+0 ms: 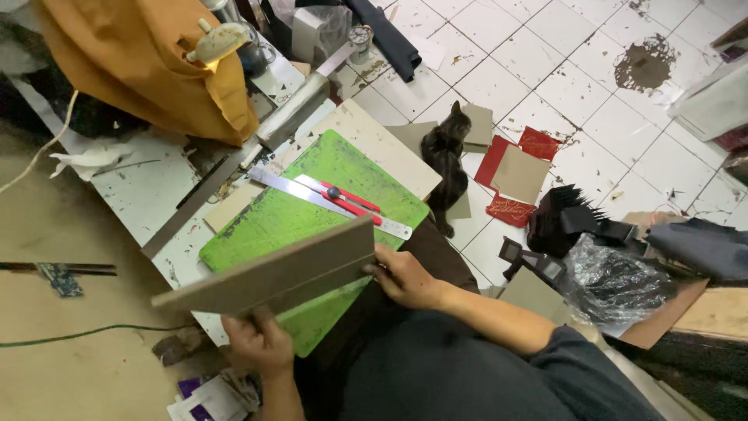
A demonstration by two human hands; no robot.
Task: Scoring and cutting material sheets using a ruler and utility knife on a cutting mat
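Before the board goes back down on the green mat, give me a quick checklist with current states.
1. Both hands on the grey board: ok; left hand at the near edge, right hand at the right end.
2. Board clear of the mat: ok, held tilted above it.
3. Mat free of tools: not ok; steel ruler and red-handled cutter lie on it.
4. Cutter blade retracted: cannot tell.
5. Cat clear of the work area: not ok; it sits by the table edge.

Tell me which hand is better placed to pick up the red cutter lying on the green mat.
Right, probably. The right hand grips the grey board's end nearest the red cutter on the green mat. The left hand holds the board's near edge, farther off.
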